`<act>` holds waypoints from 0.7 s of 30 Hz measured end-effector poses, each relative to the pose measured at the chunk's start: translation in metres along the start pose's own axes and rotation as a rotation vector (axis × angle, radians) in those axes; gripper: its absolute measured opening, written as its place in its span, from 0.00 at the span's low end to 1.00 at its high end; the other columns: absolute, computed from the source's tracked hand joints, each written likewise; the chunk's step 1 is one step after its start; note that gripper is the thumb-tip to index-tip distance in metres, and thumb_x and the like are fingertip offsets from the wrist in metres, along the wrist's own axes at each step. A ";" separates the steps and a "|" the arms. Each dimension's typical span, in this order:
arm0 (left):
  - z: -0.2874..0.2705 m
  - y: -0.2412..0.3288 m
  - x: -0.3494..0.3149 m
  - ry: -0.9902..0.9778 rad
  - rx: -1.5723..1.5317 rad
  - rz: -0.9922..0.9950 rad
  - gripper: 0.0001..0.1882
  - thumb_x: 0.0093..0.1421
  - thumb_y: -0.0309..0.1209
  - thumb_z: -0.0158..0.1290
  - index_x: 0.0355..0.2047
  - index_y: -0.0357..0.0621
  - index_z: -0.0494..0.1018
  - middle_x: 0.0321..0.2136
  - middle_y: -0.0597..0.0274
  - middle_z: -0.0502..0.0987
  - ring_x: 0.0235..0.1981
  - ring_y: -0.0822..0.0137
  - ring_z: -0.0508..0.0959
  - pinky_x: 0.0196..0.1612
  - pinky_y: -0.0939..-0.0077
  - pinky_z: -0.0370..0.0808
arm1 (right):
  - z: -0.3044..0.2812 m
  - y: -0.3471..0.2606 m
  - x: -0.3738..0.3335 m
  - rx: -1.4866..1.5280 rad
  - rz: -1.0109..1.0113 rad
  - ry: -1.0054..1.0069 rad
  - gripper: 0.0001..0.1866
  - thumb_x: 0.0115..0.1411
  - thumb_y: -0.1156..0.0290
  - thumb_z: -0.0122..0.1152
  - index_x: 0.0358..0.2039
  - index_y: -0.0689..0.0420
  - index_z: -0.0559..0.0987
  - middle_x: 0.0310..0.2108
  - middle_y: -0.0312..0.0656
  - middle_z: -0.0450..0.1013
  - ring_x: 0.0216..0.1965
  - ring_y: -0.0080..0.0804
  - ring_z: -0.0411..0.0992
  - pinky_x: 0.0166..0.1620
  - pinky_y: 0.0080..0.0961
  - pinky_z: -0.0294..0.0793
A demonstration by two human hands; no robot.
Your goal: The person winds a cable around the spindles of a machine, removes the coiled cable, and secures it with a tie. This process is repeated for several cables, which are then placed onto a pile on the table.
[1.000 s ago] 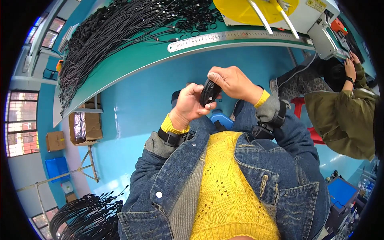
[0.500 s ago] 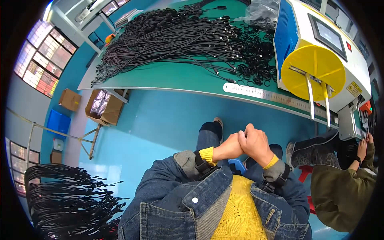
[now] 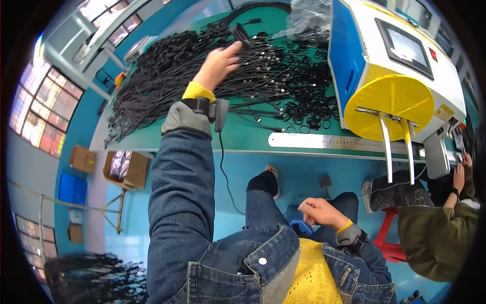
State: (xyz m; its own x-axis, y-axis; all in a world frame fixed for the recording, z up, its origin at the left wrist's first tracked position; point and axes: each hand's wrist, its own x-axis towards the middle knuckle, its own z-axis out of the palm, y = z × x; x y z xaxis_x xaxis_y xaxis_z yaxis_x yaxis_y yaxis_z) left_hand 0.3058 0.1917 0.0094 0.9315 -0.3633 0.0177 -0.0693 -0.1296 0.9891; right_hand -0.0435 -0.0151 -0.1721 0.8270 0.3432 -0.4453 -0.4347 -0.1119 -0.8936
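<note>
My left hand (image 3: 218, 65) reaches out over a large heap of black cables (image 3: 172, 86) on the green table. Its fingers are stretched and apart, palm side down. Just beyond the fingertips is a dark, blurred black coil (image 3: 241, 34); whether the fingertips touch it I cannot tell. My right hand (image 3: 321, 213) hovers above my lap with loosely bent fingers, and nothing shows in it. Many small black rings (image 3: 309, 104) lie to the right of the cable ends.
A white machine (image 3: 395, 40) with a yellow disc (image 3: 389, 107) and two prongs stands at the right. A steel ruler (image 3: 324, 141) lies along the table's front edge. More cables (image 3: 96, 278) hang lower left. A co-worker (image 3: 435, 238) sits at the right near a red stool (image 3: 387, 238).
My clasped hands have parted. The left arm has stretched forward over the cables, while the right hand has stayed low, dropping slightly. A blurred black coil now shows by the left fingertips.
</note>
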 end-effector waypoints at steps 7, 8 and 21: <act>-0.044 -0.104 0.054 0.282 1.088 0.173 0.21 0.52 0.45 0.52 0.38 0.39 0.70 0.31 0.45 0.75 0.41 0.49 0.74 0.42 0.57 0.69 | -0.009 0.001 0.000 0.024 0.052 0.056 0.12 0.58 0.63 0.52 0.31 0.60 0.74 0.19 0.34 0.71 0.18 0.17 0.65 0.21 0.16 0.65; -0.040 -0.106 0.052 0.269 1.087 0.184 0.21 0.52 0.45 0.52 0.38 0.39 0.70 0.31 0.45 0.75 0.41 0.49 0.74 0.42 0.57 0.69 | -0.009 0.000 -0.001 0.004 0.049 0.067 0.12 0.58 0.63 0.52 0.31 0.60 0.74 0.19 0.34 0.71 0.18 0.17 0.65 0.22 0.16 0.65; 0.029 -0.009 -0.175 0.210 0.719 0.760 0.05 0.57 0.22 0.47 0.33 0.34 0.71 0.24 0.56 0.75 0.25 0.67 0.76 0.30 0.79 0.72 | 0.002 -0.050 -0.052 -0.414 -0.702 0.813 0.24 0.52 0.70 0.60 0.49 0.61 0.66 0.33 0.40 0.70 0.25 0.20 0.65 0.25 0.17 0.66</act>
State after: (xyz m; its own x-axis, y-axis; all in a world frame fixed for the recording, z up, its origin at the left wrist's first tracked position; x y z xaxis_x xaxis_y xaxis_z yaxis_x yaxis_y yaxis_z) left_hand 0.1335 0.2296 -0.0068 0.5937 -0.4202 0.6863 -0.7884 -0.4747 0.3914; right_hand -0.0654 -0.0250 -0.1039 0.8912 -0.2351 0.3878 0.2387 -0.4839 -0.8419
